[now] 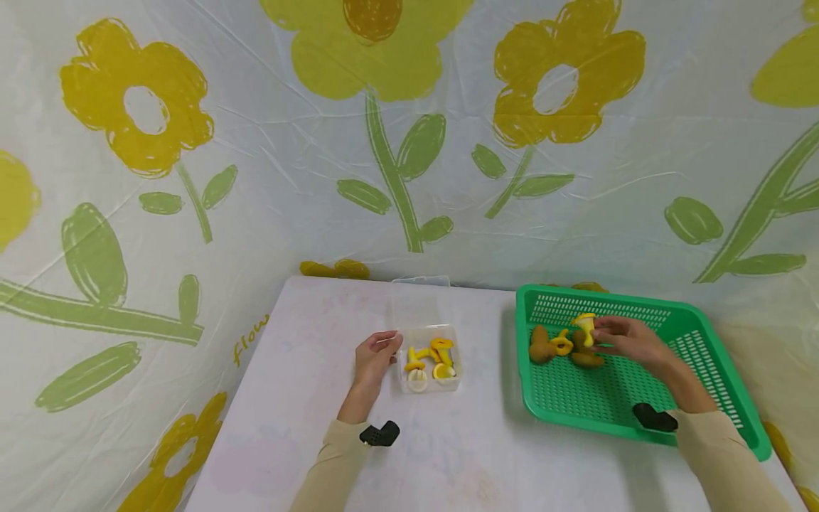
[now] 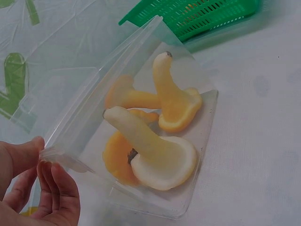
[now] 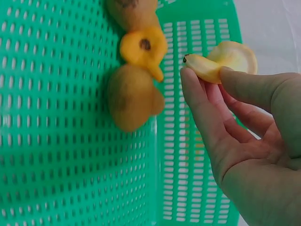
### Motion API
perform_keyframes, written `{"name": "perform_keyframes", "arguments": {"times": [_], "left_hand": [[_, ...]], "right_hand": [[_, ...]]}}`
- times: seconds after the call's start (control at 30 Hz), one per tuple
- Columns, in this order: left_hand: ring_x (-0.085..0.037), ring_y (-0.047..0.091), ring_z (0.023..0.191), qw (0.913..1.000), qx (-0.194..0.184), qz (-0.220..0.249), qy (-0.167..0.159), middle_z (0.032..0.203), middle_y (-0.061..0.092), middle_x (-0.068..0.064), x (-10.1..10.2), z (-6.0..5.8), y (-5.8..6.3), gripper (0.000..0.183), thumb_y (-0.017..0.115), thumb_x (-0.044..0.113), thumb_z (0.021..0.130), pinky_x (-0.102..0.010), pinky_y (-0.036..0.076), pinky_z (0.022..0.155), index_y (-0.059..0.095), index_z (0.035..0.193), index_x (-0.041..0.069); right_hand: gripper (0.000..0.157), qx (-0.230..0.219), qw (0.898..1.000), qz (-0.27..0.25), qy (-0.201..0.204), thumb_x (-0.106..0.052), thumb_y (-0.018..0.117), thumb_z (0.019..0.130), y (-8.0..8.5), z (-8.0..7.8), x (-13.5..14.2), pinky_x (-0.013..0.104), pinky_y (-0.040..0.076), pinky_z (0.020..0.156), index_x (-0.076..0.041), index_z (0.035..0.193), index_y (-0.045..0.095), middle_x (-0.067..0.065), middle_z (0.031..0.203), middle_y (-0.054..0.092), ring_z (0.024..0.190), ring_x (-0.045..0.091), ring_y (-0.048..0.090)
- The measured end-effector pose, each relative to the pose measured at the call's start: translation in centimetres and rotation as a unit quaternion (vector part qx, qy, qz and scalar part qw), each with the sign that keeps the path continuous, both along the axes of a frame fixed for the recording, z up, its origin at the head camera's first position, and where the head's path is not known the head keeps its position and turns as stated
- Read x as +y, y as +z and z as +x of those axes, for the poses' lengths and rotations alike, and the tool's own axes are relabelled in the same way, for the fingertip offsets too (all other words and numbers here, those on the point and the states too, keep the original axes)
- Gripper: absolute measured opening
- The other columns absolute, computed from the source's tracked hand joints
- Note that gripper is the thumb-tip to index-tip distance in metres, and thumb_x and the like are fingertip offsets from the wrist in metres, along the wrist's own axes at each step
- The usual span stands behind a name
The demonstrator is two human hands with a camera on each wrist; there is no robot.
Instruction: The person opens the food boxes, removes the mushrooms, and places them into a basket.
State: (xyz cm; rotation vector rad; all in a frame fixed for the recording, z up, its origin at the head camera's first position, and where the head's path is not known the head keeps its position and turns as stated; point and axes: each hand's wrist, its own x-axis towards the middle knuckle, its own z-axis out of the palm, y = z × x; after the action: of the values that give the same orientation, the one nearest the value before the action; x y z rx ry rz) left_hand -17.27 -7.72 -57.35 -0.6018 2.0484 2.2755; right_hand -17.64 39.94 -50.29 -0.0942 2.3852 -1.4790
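My right hand (image 1: 633, 343) pinches a yellow mushroom (image 3: 237, 57) by its stem, thumb on one side and fingers on the other, over the green basket (image 1: 614, 395). Its pale cap points away from the palm in the right wrist view. Below it in the basket lie another yellow mushroom (image 3: 157, 44) and several brown mushrooms (image 3: 128, 96). My left hand (image 1: 373, 361) pinches the upper rim of a clear plastic box (image 2: 200, 188) between thumb and fingers. Several yellow mushrooms (image 2: 167, 162) lie inside that box, stems pointing different ways.
The box's clear lid (image 1: 419, 302) is folded back toward the wall. Both containers stand on a white-covered table (image 1: 473, 441), the basket at the right. A flower-printed curtain (image 1: 269, 178) closes off the back and sides.
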Motion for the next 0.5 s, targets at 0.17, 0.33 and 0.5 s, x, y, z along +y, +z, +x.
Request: {"name": "perform_keyframes", "arguments": {"times": [0.17, 0.33, 0.5], "left_hand": [[-0.016, 0.058, 0.073, 1.0000, 0.004, 0.000, 0.000, 0.091, 0.069, -0.009, 0.1, 0.0, 0.1, 0.031, 0.080, 0.016, 0.092, -0.019, 0.051, 0.062, 0.071, 0.114, -0.004], [-0.022, 0.059, 0.079, 1.0000, 0.002, 0.000, -0.005, 0.092, 0.068, -0.009, 0.1, 0.1, 0.2, 0.030, 0.079, 0.016, 0.093, -0.019, 0.051, 0.063, 0.071, 0.114, -0.003], [-0.017, 0.056, 0.075, 0.9999, -0.003, 0.006, -0.009, 0.090, 0.066, -0.007, 0.3, 0.4, 0.2, 0.031, 0.079, 0.017, 0.092, -0.020, 0.050, 0.063, 0.070, 0.115, -0.003]], "right_hand": [[0.042, -0.003, 1.000, 0.023, 0.002, -0.002, 0.051, 0.107, -0.2, 0.3, 1.1, 0.041, 0.059, 0.087, 0.027, 0.134, 0.039, 0.043, 0.127, 0.051, 0.094, 0.013, 0.070], [0.043, -0.033, 0.998, 0.054, -0.015, -0.002, 0.048, 0.107, -0.6, 0.3, 2.1, 0.042, 0.059, 0.087, 0.029, 0.134, 0.035, 0.046, 0.125, 0.050, 0.093, 0.020, 0.072], [0.047, -0.086, 0.993, 0.072, -0.048, -0.004, 0.047, 0.108, -1.6, -0.3, 3.1, 0.041, 0.059, 0.087, 0.030, 0.137, 0.032, 0.039, 0.118, 0.056, 0.090, 0.017, 0.070]]}}
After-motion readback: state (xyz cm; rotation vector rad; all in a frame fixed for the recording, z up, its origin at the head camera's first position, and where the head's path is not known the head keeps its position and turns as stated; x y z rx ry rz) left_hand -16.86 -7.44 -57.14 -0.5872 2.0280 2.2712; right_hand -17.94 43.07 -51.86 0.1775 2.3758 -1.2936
